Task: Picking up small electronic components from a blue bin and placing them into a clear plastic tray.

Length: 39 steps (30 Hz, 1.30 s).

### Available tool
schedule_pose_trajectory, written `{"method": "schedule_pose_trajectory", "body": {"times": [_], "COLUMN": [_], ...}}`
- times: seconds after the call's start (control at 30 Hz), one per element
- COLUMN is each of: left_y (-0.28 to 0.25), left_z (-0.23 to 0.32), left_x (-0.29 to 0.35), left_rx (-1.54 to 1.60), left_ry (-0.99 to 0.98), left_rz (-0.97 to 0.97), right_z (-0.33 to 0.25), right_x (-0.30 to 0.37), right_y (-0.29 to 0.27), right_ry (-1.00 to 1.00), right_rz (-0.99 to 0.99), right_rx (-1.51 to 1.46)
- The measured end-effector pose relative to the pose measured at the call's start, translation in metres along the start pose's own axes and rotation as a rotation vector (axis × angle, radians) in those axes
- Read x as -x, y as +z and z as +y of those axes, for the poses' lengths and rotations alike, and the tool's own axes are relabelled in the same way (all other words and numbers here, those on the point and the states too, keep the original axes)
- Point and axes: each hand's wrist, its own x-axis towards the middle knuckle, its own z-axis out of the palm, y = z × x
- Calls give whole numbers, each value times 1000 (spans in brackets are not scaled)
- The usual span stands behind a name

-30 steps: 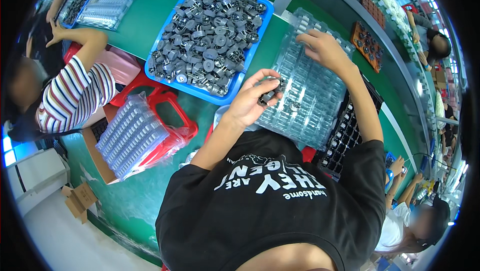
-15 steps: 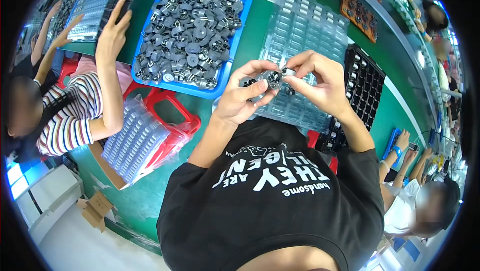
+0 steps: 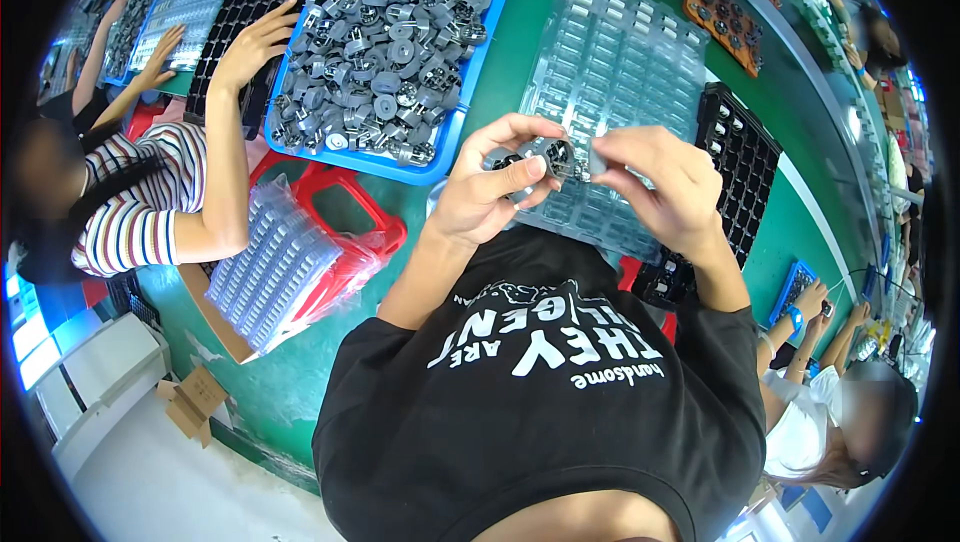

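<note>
Held in the fingers of my left hand (image 3: 480, 187) are round grey parts; the foremost grey part (image 3: 559, 156) turns its open face, with dark and metal pieces inside, to the right. My right hand (image 3: 668, 182) pinches a small grey piece (image 3: 597, 157) between thumb and fingers, a short gap from that part. What the small piece is exactly, I cannot make out. Both hands hover over the near part of a transparent plastic tray (image 3: 585, 72) with many pockets, a few of which hold small whitish pieces.
A blue bin (image 3: 455, 132) heaped with similar grey parts stands left of my hands. On the right lies a black pocketed tray (image 3: 755, 167), with an orange-brown tray (image 3: 722, 22) farther back. A co-worker's hand (image 3: 255, 47) reaches over another black tray (image 3: 222, 67). Red stool (image 3: 370, 204) at left.
My right hand has drawn the small piece a little rightward, away from the grey part. The left hand keeps its hold. The co-worker's black tray has come down flat beside the bin.
</note>
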Motion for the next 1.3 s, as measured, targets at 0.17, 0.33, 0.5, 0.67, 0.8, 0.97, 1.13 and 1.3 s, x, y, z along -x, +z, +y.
{"method": "schedule_pose_trajectory", "body": {"times": [0.17, 0.33, 0.5, 0.67, 0.8, 0.97, 1.13, 1.3], "left_y": [6, 9, 9, 16, 25, 36, 31, 29], "left_z": [2, 2, 2, -2, -21, -27, -31, -23], "left_x": [1, 3, 5, 2, -5, -17, -23, -16], "left_rx": [25, 13, -2, -91, -348, -233, -7, 22], "left_ry": [-55, -53, -43, 11, 65, -173, -344, -380], "left_rz": [-11, -13, -24, 73, 223, 176, 111, 69], "right_z": [-1, -3, 0, -5, 1, 11, 89, 128], "right_x": [3, 2, 4, 11, 35, 56, 115, 170], "right_y": [4, 7, 11, 11, 21, -11, -82, -101], "right_ry": [-139, -170, -176, 15, 248, 562, 454, 582], "right_rz": [-26, -53, -52, -31, 167, 230, 424, 366], "right_rx": [26, 20, 17, 42, -63, -176, 616, 757]}}
